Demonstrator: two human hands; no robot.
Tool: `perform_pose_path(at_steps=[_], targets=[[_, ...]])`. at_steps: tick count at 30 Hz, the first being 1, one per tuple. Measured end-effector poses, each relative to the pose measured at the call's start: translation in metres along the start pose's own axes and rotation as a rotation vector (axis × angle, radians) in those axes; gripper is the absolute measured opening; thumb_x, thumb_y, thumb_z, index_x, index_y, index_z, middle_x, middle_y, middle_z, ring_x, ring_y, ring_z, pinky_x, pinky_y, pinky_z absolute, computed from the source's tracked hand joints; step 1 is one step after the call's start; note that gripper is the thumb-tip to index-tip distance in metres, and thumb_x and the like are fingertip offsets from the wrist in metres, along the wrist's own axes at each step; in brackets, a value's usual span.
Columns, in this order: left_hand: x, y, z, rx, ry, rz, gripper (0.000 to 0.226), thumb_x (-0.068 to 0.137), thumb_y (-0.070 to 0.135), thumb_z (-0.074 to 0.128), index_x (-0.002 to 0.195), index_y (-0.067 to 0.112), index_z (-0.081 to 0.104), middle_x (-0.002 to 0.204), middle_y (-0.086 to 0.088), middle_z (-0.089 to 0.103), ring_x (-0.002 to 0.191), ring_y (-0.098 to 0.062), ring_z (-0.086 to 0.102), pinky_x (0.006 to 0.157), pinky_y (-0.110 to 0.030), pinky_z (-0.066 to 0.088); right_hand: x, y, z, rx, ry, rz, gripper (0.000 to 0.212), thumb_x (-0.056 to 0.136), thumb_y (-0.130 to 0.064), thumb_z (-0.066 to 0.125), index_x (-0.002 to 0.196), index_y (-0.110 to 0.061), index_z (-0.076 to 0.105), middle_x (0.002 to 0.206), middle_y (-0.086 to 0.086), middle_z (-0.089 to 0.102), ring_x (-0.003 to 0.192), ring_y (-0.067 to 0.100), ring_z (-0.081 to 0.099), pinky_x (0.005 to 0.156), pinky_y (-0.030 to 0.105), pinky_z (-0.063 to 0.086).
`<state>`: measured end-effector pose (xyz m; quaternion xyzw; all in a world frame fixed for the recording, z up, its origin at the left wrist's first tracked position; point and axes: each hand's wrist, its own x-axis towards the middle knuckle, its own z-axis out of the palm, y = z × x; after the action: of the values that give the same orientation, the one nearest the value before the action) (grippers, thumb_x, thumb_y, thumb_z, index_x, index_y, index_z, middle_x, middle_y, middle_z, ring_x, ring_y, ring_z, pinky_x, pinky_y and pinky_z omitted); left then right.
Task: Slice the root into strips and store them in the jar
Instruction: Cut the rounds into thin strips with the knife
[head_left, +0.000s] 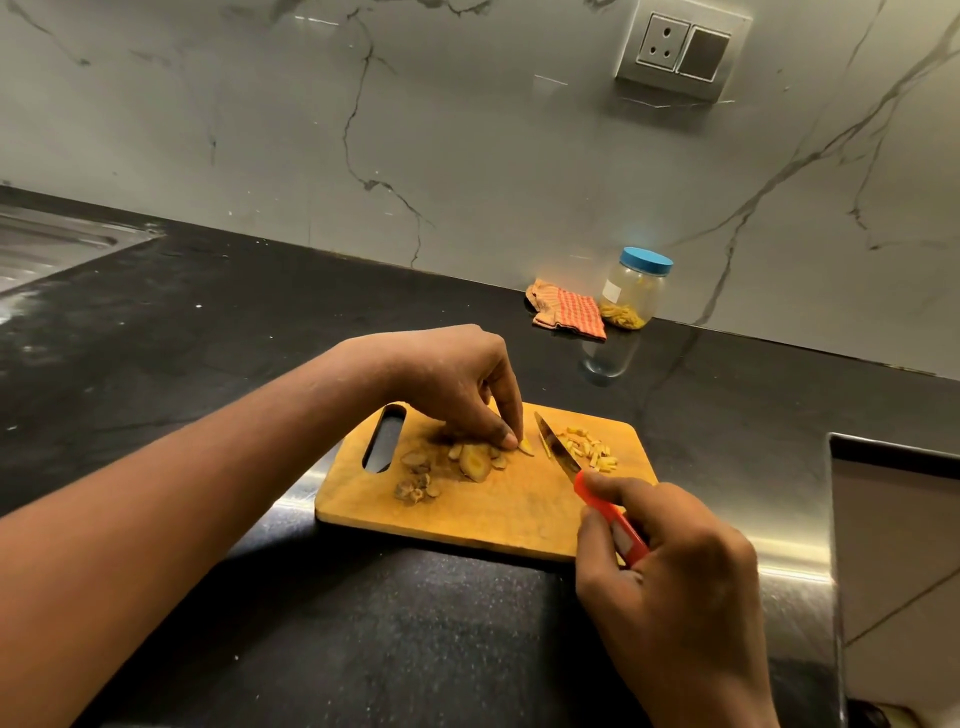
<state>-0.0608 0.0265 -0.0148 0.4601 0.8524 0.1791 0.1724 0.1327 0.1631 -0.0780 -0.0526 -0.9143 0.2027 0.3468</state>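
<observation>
I see one cutting board (498, 514) carrying one pile of strips (589, 449). My left hand (457, 384) pins one root slice (525, 447) with curled fingertips. My right hand (670, 566) grips the single knife (558, 449). One jar (634, 291) stands well behind, beside one cloth (569, 312).

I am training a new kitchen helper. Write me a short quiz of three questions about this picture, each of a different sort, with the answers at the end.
1. Fill in: the left hand holds a root slice on the cutting board, and the cut strips lie to the ___ of the knife blade.
2. Which hand holds the knife? A. left B. right hand C. neither
3. True or false: the jar beside the checked cloth has its lid off.
Key: 1. right; 2. B; 3. false, the blue lid is on.
</observation>
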Motion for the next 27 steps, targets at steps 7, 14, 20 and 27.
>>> perform_pose_path(at_steps=[7,14,20,27], targets=[[0.000,0.000,-0.001,-0.011,-0.023,0.010,0.016,0.087,0.031,0.071,0.102,0.028,0.077,0.112,0.016,0.069,0.111,-0.011,0.060,0.104,-0.042,0.047,-0.001,-0.002,0.003,0.009,-0.040,-0.030,0.031,0.075,-0.015,0.076,0.105,-0.021,0.073,0.087,-0.005,0.070,0.072,0.008,0.064,0.061,0.025,0.057],[0.000,0.001,-0.001,-0.015,-0.034,0.017,0.015,0.088,0.030,0.070,0.102,0.026,0.077,0.113,0.014,0.069,0.110,-0.011,0.060,0.103,-0.041,0.048,0.001,-0.003,0.004,0.001,-0.082,-0.043,0.032,0.074,-0.014,0.076,0.106,-0.021,0.072,0.088,-0.006,0.070,0.072,0.007,0.063,0.063,0.020,0.055],[0.003,0.002,-0.001,0.040,-0.030,0.024,0.018,0.089,0.029,0.069,0.104,0.025,0.078,0.113,0.016,0.067,0.106,-0.008,0.058,0.092,-0.028,0.049,0.008,-0.008,0.005,-0.055,-0.138,-0.094,0.027,0.079,-0.017,0.070,0.106,-0.021,0.070,0.090,-0.006,0.068,0.077,0.009,0.063,0.066,0.029,0.057],[0.002,0.004,0.000,0.087,-0.019,0.024,0.019,0.090,0.030,0.068,0.106,0.025,0.077,0.110,0.017,0.061,0.104,-0.009,0.055,0.087,-0.025,0.048,0.023,-0.021,0.005,-0.105,-0.217,-0.137,0.027,0.087,-0.026,0.059,0.114,-0.027,0.065,0.087,-0.009,0.060,0.072,0.009,0.055,0.062,0.022,0.051]])
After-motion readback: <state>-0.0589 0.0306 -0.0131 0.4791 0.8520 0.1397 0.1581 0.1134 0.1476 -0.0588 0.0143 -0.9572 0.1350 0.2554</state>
